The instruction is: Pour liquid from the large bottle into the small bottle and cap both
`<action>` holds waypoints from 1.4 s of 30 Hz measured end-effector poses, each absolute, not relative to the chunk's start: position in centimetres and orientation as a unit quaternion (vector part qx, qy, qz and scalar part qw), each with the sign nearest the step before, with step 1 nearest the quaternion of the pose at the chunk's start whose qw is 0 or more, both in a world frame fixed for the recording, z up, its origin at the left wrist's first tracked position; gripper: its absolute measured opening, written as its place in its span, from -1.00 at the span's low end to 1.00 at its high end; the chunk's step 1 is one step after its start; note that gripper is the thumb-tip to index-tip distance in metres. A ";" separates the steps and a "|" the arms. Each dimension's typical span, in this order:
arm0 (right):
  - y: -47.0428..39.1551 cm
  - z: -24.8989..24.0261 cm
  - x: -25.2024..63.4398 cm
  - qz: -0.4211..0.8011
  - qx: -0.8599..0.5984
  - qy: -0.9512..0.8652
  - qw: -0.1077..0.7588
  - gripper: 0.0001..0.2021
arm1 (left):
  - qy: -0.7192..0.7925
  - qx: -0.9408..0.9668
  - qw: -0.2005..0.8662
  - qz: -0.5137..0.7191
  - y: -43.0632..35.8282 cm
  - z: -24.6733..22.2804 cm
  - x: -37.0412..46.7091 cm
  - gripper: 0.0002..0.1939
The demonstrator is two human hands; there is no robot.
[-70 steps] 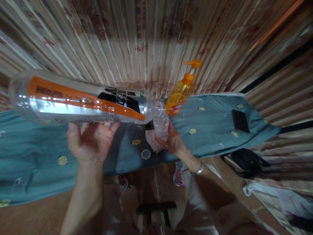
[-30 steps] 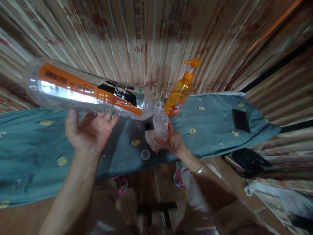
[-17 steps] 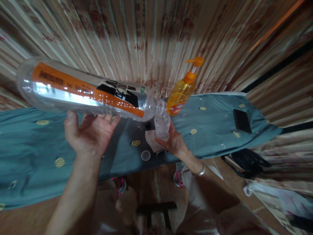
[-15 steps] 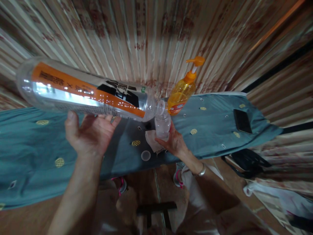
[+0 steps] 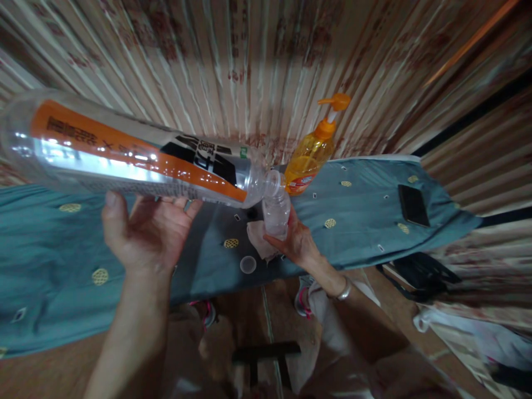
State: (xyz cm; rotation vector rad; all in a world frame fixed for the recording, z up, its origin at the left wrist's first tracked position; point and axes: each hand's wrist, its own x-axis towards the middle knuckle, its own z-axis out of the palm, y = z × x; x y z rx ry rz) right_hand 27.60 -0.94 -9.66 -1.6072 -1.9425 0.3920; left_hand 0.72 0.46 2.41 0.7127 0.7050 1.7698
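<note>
A large clear plastic bottle point(image 5: 137, 155) with an orange, white and black label lies almost level, its mouth at the neck of a small clear bottle. My left hand point(image 5: 152, 230) holds the large bottle from below, palm up, with the finger ends hidden behind it. The small clear bottle point(image 5: 276, 216) stands upright and contains a clear, slightly cloudy liquid. My right hand point(image 5: 297, 238) is wrapped round its lower part. Just behind it is an orange pump bottle point(image 5: 310, 158). A pale cloth point(image 5: 260, 238) and a round translucent lid point(image 5: 248, 264) lie close by.
A green patterned cloth point(image 5: 357, 221) covers the long table. Toward its right end lies a dark flat phone-like object point(image 5: 413, 205). Pleated curtains point(image 5: 266, 72) hang right behind the table. A black bag point(image 5: 419, 274) sits at the lower right.
The large bottle's base has shifted left and appears slightly larger. My left hand has moved slightly left with it. My right hand and the small bottle stay nearly in place.
</note>
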 end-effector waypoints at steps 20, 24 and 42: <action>-1.1 -9.8 27.7 0.148 -0.596 -0.731 0.299 0.02 | 0.312 0.303 0.518 0.737 0.5 2.4 0.7 -0.53; -1.1 -10.1 27.8 0.146 -0.597 -0.729 0.301 0.08 | 0.343 0.329 0.536 0.698 0.2 2.8 0.6 -0.54; -1.2 -9.9 27.7 0.153 -0.609 -0.721 0.294 0.12 | 0.360 0.307 0.542 0.694 0.1 3.0 0.8 -0.52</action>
